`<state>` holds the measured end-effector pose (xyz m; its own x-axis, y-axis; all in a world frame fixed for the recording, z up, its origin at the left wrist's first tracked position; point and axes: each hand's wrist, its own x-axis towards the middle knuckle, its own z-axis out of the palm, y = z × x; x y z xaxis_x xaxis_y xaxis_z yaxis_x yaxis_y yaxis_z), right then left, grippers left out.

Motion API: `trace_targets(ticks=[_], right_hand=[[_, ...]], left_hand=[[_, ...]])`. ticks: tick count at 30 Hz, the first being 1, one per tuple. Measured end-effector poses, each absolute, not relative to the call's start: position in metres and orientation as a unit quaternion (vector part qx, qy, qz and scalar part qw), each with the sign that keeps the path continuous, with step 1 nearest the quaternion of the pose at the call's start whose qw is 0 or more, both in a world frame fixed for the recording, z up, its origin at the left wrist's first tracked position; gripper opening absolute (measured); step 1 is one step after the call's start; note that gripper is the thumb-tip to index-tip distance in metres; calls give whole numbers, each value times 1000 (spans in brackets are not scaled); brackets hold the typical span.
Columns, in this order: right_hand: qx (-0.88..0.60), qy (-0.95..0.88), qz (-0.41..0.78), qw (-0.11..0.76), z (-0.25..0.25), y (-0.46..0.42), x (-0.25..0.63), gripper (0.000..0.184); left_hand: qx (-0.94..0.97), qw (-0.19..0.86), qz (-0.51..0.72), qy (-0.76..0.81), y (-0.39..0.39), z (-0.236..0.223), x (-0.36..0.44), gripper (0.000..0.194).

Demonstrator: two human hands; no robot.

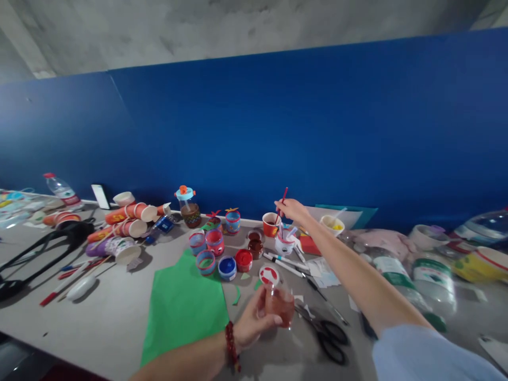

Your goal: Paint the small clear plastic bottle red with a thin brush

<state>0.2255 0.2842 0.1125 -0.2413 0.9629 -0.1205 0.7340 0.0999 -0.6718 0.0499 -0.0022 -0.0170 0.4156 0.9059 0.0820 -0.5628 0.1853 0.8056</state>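
Note:
My left hand (254, 321) is wrapped round a clear cup (280, 305) with a reddish-brown tint, held low over the front of the table. Farther back, my right hand (292, 209) pinches a red paintbrush (282, 202). The brush's lower end is down inside an orange paper cup (270, 226) with dark contents. Near the cup stand a jar of brown paint (255, 247), a jar of red paint (243, 260) and a jar of blue paint (227, 268). A jar lid smeared with red (269, 275) lies just beyond my left hand.
A green paper sheet (186, 307) lies to the left, with several small painted cups (215, 242) behind it. Black scissors (327, 333) and several pens (286, 263) are at right. Stacked paper cups (130, 212) stand left; plastic bottles (434, 283) lie right. A blue partition (254, 132) rises behind.

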Motion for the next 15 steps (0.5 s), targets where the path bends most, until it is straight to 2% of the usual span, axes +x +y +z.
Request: trace_targets(ticks=[15], right_hand=[[-541, -787, 258, 147, 111, 289, 222, 34]], left_hand=[[422, 720, 510, 209, 4, -25, 53, 63]])
